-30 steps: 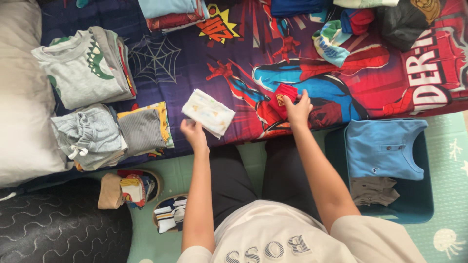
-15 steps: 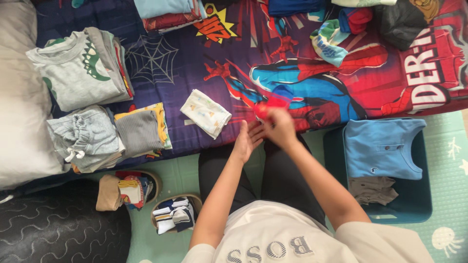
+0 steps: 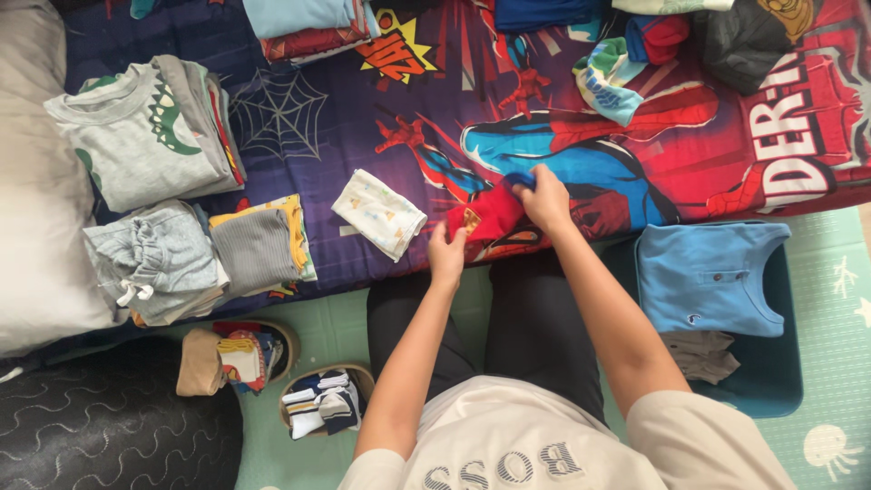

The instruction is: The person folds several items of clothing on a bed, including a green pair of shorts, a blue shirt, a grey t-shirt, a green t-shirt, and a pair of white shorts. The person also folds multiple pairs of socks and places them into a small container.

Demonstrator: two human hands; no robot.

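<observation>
The right hand (image 3: 547,201) pinches the upper edge of a small red garment (image 3: 490,214) w/ a blue trim; its grip is pressed together on the cloth. The left hand (image 3: 446,257) holds the lower corner of the same piece, fingers closed on it. The garment lies on the bed (image 3: 381,136), near the bed's front edge, between both hands and not flat yet, so the fold looks only begun.

Just left of the left hand lies a small white patterned piece (image 3: 378,213), already folded. Farther left are finished stacks: a grey and yellow pile (image 3: 259,245), a pile of grey shorts (image 3: 152,259), and above them a stack w/ a green dinosaur shirt (image 3: 136,136). Well above the hands, at the far edge, more folded piles (image 3: 308,23) lie.

Up and right of the right hand, loose things are not folded yet: a crumpled multicolour heap (image 3: 626,63) and a dark garment (image 3: 748,41). Right and below, a blue shirt (image 3: 712,277) lies on top of a teal bin (image 3: 780,381). Below left, on the floor, two small baskets w/ socks (image 3: 318,404) stand.

Judgement: approx. most of the work is done, a few pieces are left.
</observation>
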